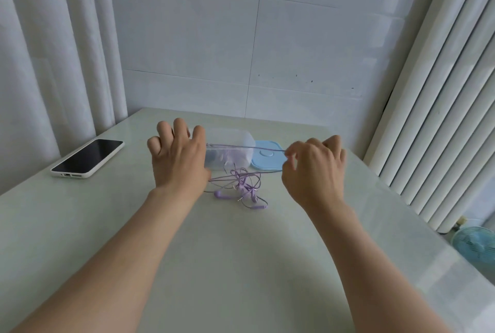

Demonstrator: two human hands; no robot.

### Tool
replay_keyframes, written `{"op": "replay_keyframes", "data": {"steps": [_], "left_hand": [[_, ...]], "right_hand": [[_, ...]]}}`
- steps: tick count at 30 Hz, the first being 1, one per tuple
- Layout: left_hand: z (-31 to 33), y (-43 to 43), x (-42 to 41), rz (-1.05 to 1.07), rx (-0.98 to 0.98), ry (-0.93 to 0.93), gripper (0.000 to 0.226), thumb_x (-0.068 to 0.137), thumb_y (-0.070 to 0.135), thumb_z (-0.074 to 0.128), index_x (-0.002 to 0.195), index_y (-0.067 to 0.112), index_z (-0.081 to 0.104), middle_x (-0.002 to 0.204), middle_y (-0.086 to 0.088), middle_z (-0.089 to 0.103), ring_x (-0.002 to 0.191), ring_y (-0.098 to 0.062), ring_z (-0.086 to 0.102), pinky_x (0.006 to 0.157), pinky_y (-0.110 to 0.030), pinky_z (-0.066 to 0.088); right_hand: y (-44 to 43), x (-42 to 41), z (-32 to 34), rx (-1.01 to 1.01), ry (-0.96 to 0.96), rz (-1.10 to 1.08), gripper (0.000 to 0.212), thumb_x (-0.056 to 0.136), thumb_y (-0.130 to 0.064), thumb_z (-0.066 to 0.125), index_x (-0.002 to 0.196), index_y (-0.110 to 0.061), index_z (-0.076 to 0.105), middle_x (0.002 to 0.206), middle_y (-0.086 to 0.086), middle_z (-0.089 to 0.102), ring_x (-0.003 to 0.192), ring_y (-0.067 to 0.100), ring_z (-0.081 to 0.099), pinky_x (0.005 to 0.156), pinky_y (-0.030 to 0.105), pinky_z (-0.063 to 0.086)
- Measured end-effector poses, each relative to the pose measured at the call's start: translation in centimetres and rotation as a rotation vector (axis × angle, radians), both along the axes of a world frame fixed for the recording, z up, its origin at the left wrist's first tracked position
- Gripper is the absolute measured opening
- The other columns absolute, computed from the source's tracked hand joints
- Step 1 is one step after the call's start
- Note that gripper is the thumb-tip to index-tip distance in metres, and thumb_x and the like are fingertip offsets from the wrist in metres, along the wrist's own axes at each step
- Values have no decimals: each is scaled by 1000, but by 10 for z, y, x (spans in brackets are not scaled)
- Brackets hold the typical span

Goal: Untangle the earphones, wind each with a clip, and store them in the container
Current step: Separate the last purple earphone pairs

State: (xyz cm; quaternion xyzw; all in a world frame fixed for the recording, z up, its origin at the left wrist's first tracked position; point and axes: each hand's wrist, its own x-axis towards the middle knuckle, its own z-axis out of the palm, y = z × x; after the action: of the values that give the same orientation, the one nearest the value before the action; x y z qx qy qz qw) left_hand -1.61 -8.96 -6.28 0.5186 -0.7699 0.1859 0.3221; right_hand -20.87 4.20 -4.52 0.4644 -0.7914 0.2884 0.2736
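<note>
A tangle of purple earphones lies on the pale table between my hands. A purple cable strand stretches taut from my left hand to my right hand. My right hand pinches the strand's end between thumb and fingertips. My left hand has its fingers spread and raised, and the strand runs behind its thumb side; how it holds the strand is hidden. Behind the strand stands a clear plastic container with purple cable inside. Its light blue lid lies flat to its right.
A phone in a white case lies face up at the table's left. White curtains hang at left, and a white ribbed radiator stands at right. A blue fan sits on the floor beyond the table's right edge.
</note>
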Motion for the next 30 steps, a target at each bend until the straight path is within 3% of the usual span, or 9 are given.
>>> {"op": "replay_keyframes", "data": {"steps": [4,7,9,12,16,22,25,27,30], "left_hand": [[0,3,-5,34,30,-56,54,56,2,80,99,23,57,106,-6,44,100,-29,29,72,-40,22],[-2,3,-5,-22,27,-18,36,66,17,82,95,22,60,105,-5,46,102,-29,29,72,-40,20],[-3,3,-4,-74,37,26,22,79,43,74,86,24,66,102,-2,46,103,-29,28,73,-40,19],[-4,1,-6,-54,86,-2,40,87,58,58,68,23,66,99,4,46,104,-28,27,76,-41,24],[-6,-1,-7,-39,102,-57,53,90,63,48,61,21,58,90,4,49,104,-29,28,75,-42,25],[3,6,-5,-1,78,-9,35,88,45,54,64,21,63,84,4,50,104,-28,26,72,-40,16],[3,4,-3,12,78,-18,30,82,17,62,56,20,47,77,2,46,99,-29,27,68,-38,10],[3,3,0,4,83,-2,32,78,11,66,55,19,44,73,1,46,96,-29,29,68,-39,12],[3,1,0,-23,50,46,21,81,29,68,65,20,60,76,-1,55,97,-30,34,69,-41,16]], "right_hand": [[2,-7,-4,379,-1,-133,41,98,-55,53,79,-20,63,76,-2,53,102,28,34,82,39,19],[0,-7,-1,315,-170,-51,59,88,-74,59,70,-18,58,71,-4,53,91,29,53,81,38,24],[0,-4,2,114,-364,92,59,83,-67,71,62,-18,46,61,-8,45,72,25,47,76,37,28],[-3,3,7,-88,-452,271,50,90,-43,77,67,-16,40,58,-6,40,60,20,37,66,34,28],[-6,10,9,-314,-689,391,36,103,-24,66,80,-4,46,66,4,72,53,23,69,58,39,54],[0,18,17,-562,-1103,457,33,105,-29,63,86,-15,39,56,9,57,62,31,76,66,43,63],[3,16,21,-536,-1290,379,26,99,-21,67,91,-16,43,67,6,40,42,22,61,49,31,54],[5,12,21,-455,-1275,272,24,89,-16,68,92,-13,44,68,3,41,39,19,44,43,23,39],[8,13,22,-291,-982,143,28,83,-22,66,105,-20,49,87,-6,53,67,20,54,58,30,45]]}}
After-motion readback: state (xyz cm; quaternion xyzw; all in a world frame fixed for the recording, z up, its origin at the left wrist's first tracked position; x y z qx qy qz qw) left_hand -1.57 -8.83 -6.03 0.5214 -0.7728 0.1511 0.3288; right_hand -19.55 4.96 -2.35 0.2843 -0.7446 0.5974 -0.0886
